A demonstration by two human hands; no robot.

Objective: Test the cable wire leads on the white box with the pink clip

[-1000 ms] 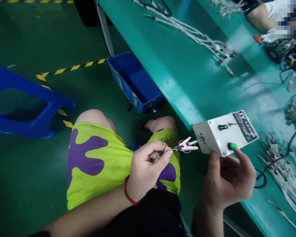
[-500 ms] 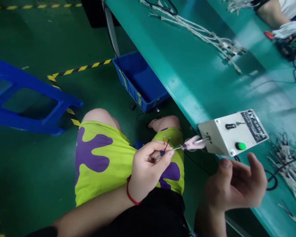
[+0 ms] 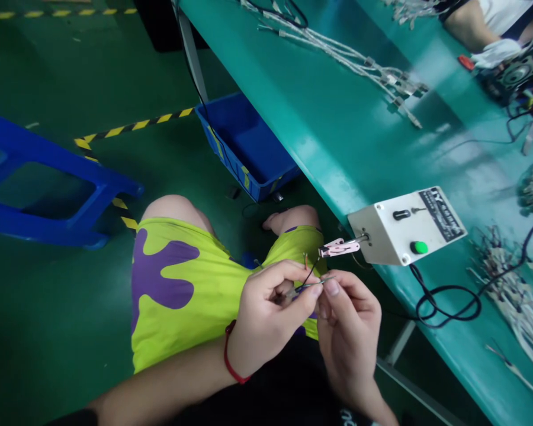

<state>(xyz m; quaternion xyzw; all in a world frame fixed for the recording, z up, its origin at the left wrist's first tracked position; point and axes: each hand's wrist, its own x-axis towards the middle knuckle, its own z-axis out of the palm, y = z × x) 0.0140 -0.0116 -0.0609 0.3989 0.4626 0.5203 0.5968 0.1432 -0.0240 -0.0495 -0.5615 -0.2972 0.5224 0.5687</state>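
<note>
Green and black wires (image 3: 311, 273) sit between the two hands, near, over the lap (image 3: 213, 272) and left of the white box (image 3: 393, 234). I see the left hand (image 3: 269, 313) pinching them with thumb and finger. The right hand (image 3: 350, 322) has its thumb and finger closed on the green wire's end; I cannot tell how tight. What has just changed is that the wires have come out of the pink clip (image 3: 339, 248), so I think the clip's turn is over and the fingers have the ends. A bit earlier, the clip held the wires and the right hand was empty below the box. Before that, its finger touched the green button (image 3: 419, 247).
</note>
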